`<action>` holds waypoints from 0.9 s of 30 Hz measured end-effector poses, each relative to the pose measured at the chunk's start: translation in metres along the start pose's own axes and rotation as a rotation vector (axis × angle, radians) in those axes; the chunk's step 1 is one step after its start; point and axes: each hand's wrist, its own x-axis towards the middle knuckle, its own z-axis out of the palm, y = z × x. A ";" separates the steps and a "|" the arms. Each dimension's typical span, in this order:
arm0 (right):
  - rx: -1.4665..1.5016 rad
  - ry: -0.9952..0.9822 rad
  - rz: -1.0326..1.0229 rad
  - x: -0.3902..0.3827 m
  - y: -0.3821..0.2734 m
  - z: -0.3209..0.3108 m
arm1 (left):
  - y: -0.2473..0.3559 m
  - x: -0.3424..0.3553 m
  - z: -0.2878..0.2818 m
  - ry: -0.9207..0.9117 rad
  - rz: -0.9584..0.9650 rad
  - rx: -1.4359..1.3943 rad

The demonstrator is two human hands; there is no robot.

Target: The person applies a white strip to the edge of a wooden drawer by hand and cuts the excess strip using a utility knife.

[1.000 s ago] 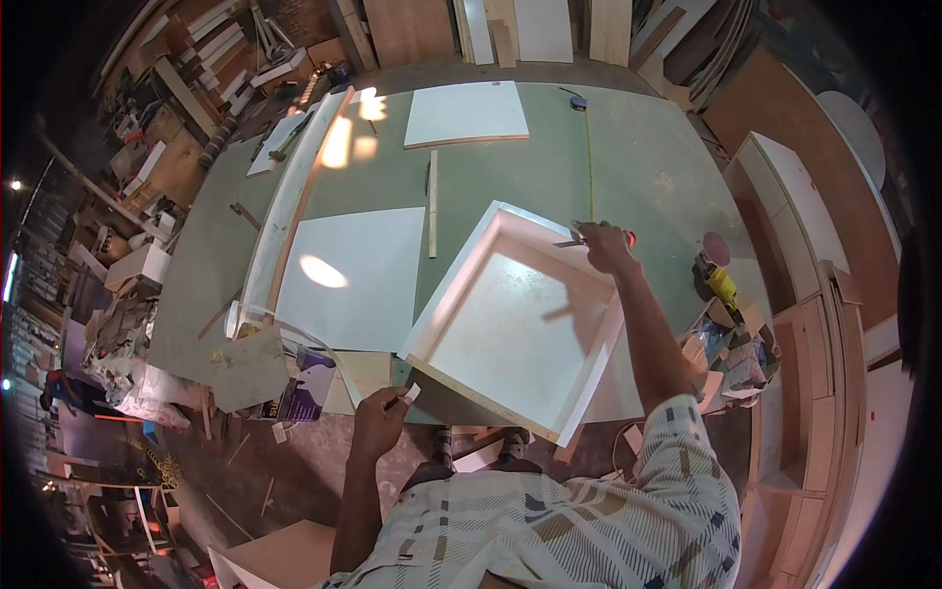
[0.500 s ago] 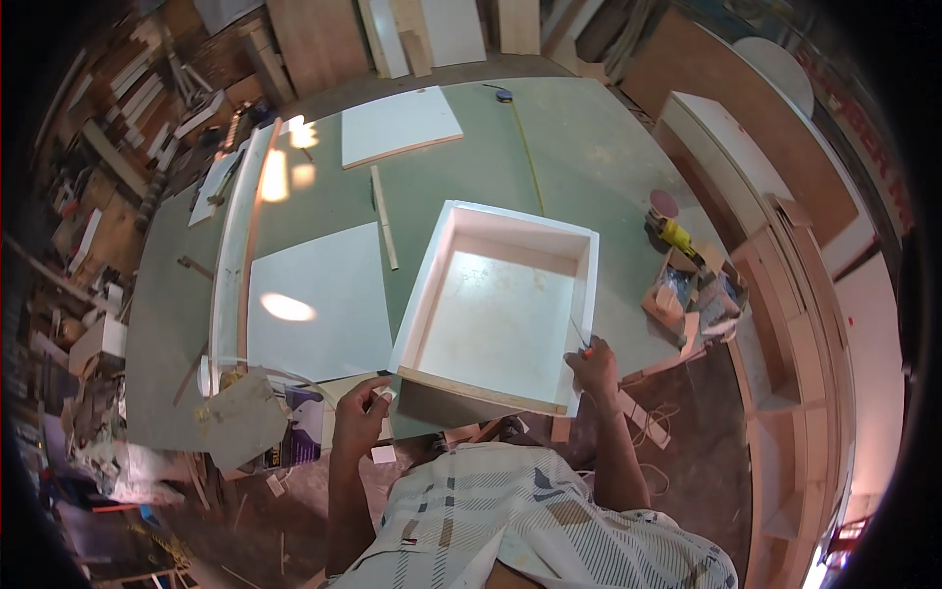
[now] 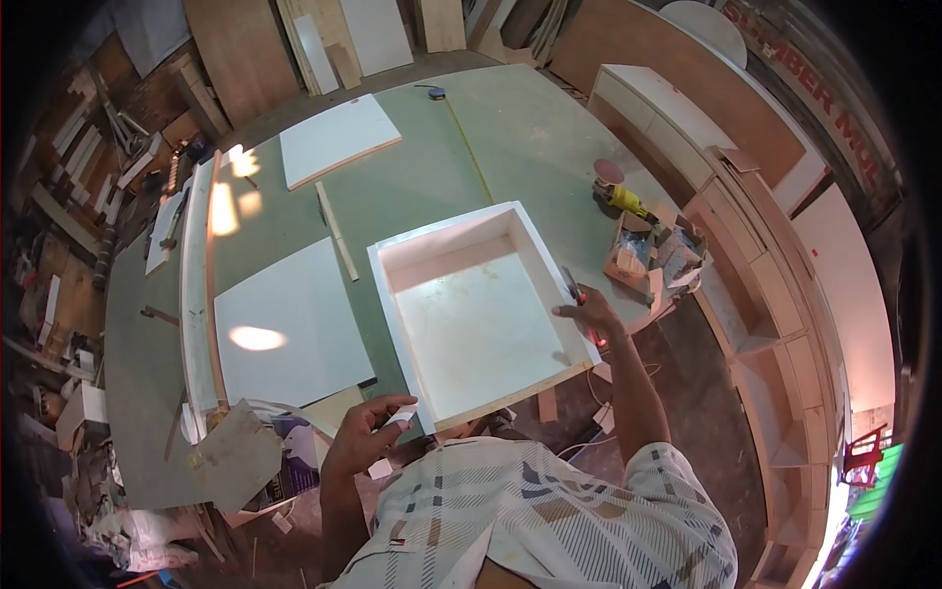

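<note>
A white open wooden box (image 3: 469, 316) lies tilted slightly on the green work table near my body, its near edge pale bare wood. My right hand (image 3: 589, 312) grips a bladed tool with a red handle (image 3: 595, 334) against the outside of the box's right wall, thumb over the rim. My left hand (image 3: 378, 427) is closed on a small white piece (image 3: 400, 414) beside the box's near left corner. To the left lies a white panel (image 3: 280, 348).
The green table (image 3: 510, 128) holds another panel (image 3: 339, 133), a long board (image 3: 194, 275), a wood strip (image 3: 336, 231), an extended tape measure (image 3: 437, 93), a yellow grinder (image 3: 623, 196) and an open carton (image 3: 633, 250). An unfinished cabinet (image 3: 760, 294) stands along the right.
The box has turned anticlockwise from its diagonal position. My right hand has come down from the far corner to the right wall with the tool; my left hand stays near the near left corner.
</note>
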 end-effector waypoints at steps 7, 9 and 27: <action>0.333 -0.003 0.409 0.006 0.017 0.001 | -0.006 0.000 0.010 0.060 -0.031 -0.007; 0.185 0.094 0.423 0.021 0.031 -0.003 | 0.003 0.004 0.019 0.058 -0.014 -0.029; 0.978 -0.242 0.302 -0.177 -0.150 0.116 | 0.024 0.050 0.097 0.084 0.148 -0.007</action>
